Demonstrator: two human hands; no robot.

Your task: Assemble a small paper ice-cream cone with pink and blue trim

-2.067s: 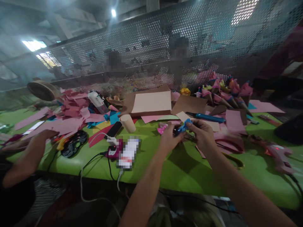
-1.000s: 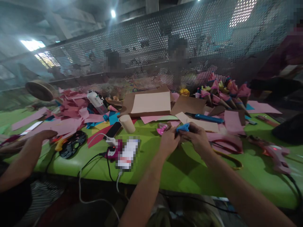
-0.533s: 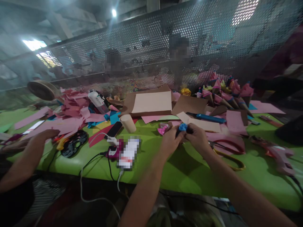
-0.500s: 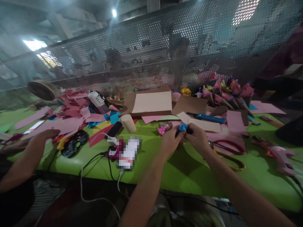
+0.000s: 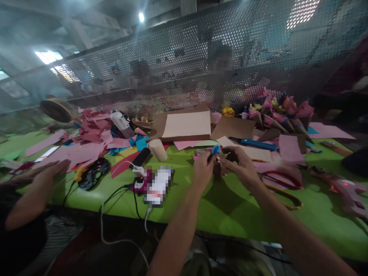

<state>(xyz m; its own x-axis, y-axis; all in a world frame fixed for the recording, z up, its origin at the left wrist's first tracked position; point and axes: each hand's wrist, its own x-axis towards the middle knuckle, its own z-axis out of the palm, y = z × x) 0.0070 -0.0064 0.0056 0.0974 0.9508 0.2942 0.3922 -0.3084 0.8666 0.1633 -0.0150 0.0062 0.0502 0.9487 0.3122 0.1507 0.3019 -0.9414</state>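
My left hand (image 5: 202,167) and my right hand (image 5: 240,162) meet over the green table (image 5: 184,195), both pinched on a small blue paper piece (image 5: 215,149) held between the fingertips. A darker, brownish bit shows under the blue piece between the hands; I cannot make out what it is. A crumpled pink wrapper lies just behind my left hand, mostly hidden by it.
Scissors (image 5: 283,186) and a pink glue gun (image 5: 346,189) lie to the right. Paper cones (image 5: 276,115), a blue knife (image 5: 257,143), cardboard sheets (image 5: 186,124), a paper tube (image 5: 159,149) and pink scraps (image 5: 92,134) fill the back. A charger with cables (image 5: 138,182) sits left. Another person's hand (image 5: 47,172) rests far left.
My hands shifted slightly left with the blue piece, now held more upright between the fingertips. The other person's hand at the left has flattened and moved a little.
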